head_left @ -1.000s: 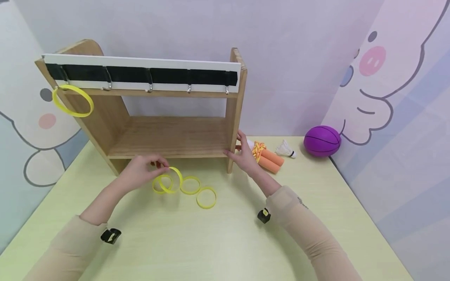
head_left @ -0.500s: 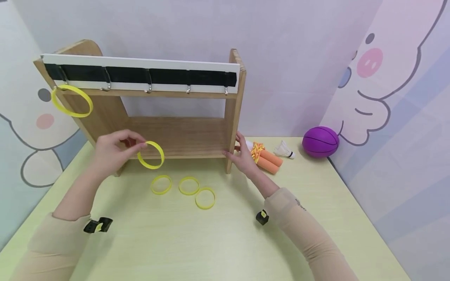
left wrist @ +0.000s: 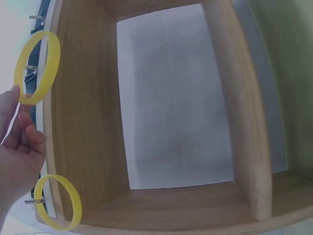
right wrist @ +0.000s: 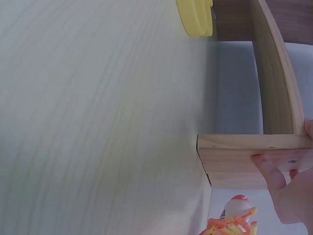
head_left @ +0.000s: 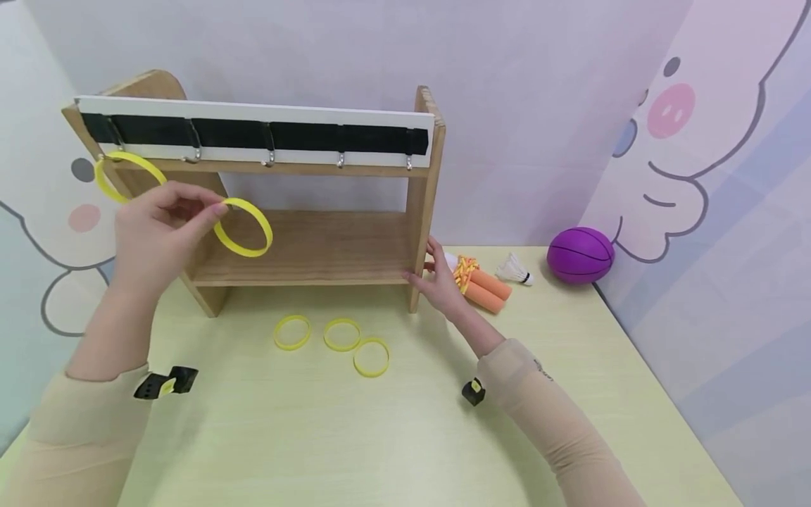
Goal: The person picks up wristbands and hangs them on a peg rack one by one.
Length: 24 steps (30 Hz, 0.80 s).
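The person's left hand (head_left: 155, 232) is up in front of the wooden shelf unit (head_left: 310, 243), and its fingers are grasping a thin yellow ring (left wrist: 53, 66), pinched at the edge between thumb and fingertips. That ring is in the air, clear of the tabletop (head_left: 380, 436), a little below the white rail (head_left: 253, 111) with its black band and row of five metal hooks (head_left: 270, 158). Seen from the head, there is a gap between it and the hooks; from the left wrist it overlaps one of them, though I can't make out any contact there.

A second yellow ring (left wrist: 75, 200) hangs from the leftmost hook, partly behind the left hand from above.

The right hand (head_left: 441, 282) has hold of the unit's right side panel (head_left: 426, 204) low down, its fingers grasping the board, with the thumb at the front edge and other fingers against the outer face.

Three more rings lie flat on the tabletop before the shelf: a left one (head_left: 292, 348) by itself, then a middle one (head_left: 342, 349) and a right one (head_left: 372, 374) just beside each other.

Past the right hand there's a skipping rope (head_left: 488, 289) with orange handles, then a white shuttlecock (head_left: 514, 270), and a purple basketball (head_left: 580, 255) near the wall.
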{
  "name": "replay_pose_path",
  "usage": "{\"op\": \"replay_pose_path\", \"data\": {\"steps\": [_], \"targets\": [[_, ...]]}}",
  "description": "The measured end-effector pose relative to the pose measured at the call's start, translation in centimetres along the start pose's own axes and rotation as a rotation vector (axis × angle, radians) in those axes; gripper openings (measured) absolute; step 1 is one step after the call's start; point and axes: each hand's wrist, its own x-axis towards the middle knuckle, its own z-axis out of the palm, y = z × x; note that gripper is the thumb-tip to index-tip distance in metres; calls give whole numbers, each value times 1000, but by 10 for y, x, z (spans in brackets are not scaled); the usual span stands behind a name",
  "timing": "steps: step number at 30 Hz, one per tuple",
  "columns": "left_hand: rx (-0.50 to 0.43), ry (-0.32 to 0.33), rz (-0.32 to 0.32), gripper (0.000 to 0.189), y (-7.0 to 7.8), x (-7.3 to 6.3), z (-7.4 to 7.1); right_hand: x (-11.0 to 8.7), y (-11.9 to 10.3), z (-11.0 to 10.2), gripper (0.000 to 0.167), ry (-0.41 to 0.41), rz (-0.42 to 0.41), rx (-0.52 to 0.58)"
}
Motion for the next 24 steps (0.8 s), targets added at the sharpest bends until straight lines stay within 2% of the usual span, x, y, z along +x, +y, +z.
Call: {"op": "replay_pose_path", "data": {"steps": [3,6,9,11,17,24], "targets": [[-63,104,-32,15,6,7,-1,-6,-12,-1,80,-4,0,-2],[-100,223,-92,11,14,12,-3,-8,-15,-1,79,-2,0,-9],[-93,329,-133,13,15,18,-6,-8,-15,0,79,3,-12,-15],[-76,374,-167,15,14,22,-7,-8,-14,0,79,6,-13,-13],[-71,421,-221,17,7,31,-10,-7,-14,0,79,4,-8,-20],[-119,412,-232,17,1,32,-8,-6,-16,0,80,3,-1,-25]]}}
